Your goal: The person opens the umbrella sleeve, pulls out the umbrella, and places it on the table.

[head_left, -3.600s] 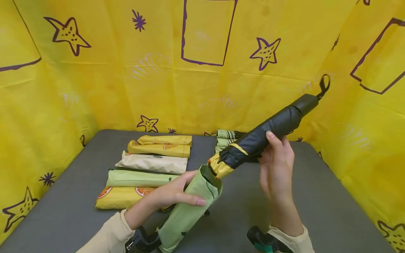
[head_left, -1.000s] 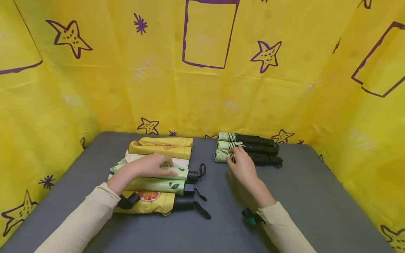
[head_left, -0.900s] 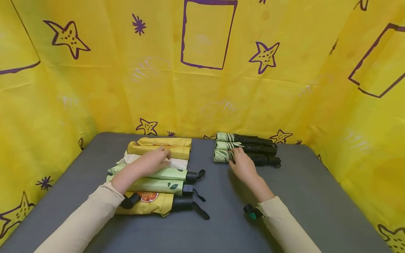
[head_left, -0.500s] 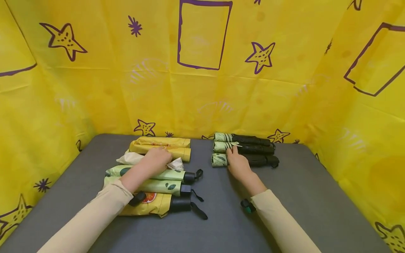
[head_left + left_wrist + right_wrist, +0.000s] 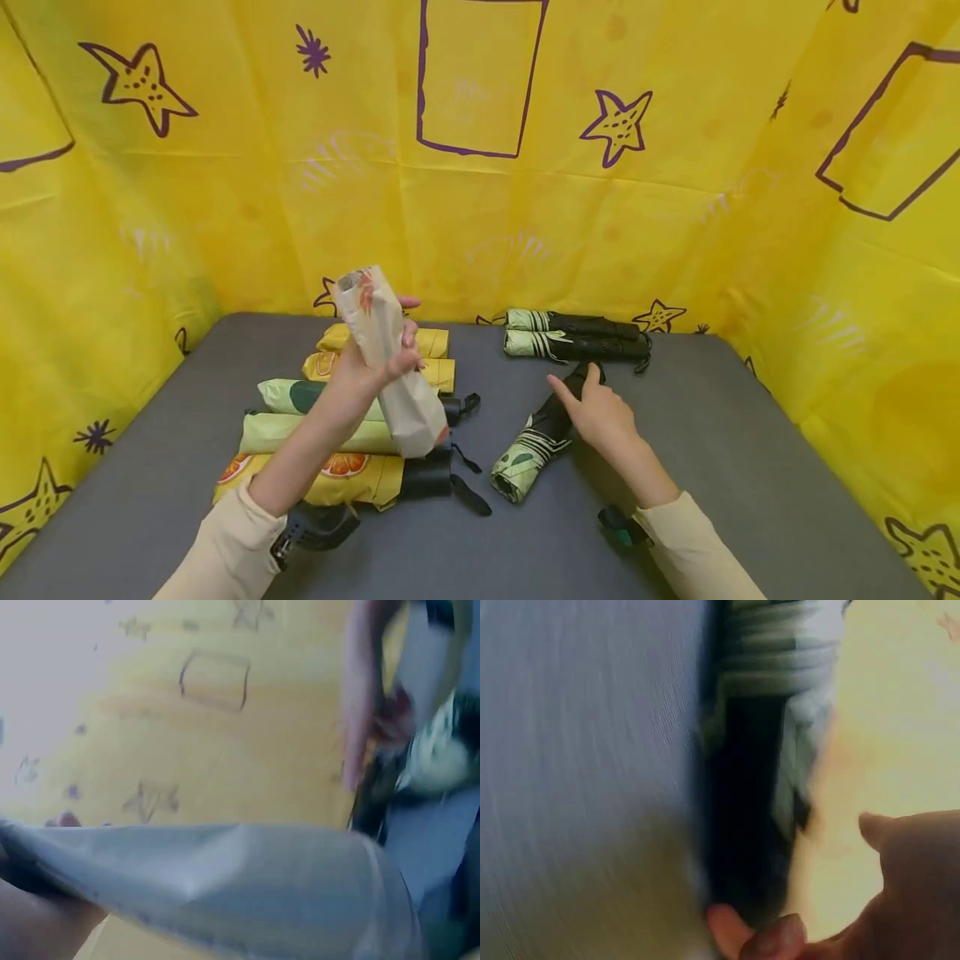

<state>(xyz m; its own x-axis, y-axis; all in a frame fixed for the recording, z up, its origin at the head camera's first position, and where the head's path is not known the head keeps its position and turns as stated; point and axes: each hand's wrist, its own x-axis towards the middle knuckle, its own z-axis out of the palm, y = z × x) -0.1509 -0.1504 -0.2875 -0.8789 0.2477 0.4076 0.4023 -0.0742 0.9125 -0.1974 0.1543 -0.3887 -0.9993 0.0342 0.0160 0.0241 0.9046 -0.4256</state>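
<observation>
My left hand (image 5: 356,379) grips a cream umbrella sleeve (image 5: 408,408) with orange print, raised and tilted above the left row. In the left wrist view the sleeve (image 5: 247,885) lies across the bottom, blurred. My right hand (image 5: 607,421) holds a folded umbrella (image 5: 536,446), black with a striped light green end, which slants toward me. The right wrist view shows fingertips (image 5: 776,937) curled at the black end of this umbrella (image 5: 746,802); the thumb stands away from it. Two similar umbrellas (image 5: 581,347) lie side by side behind.
On the left of the grey table (image 5: 525,558) lie two yellow sleeves (image 5: 437,375), two green-sleeved umbrellas (image 5: 270,433) and a yellow orange-print one (image 5: 375,479) with a black handle. A yellow patterned cloth (image 5: 480,217) surrounds the table on the back and sides.
The left hand has picked the cream sleeve up from its row. The right hand has drawn the nearest black-and-green umbrella toward me and turned it. Earlier, a black umbrella was entering a green sleeve.
</observation>
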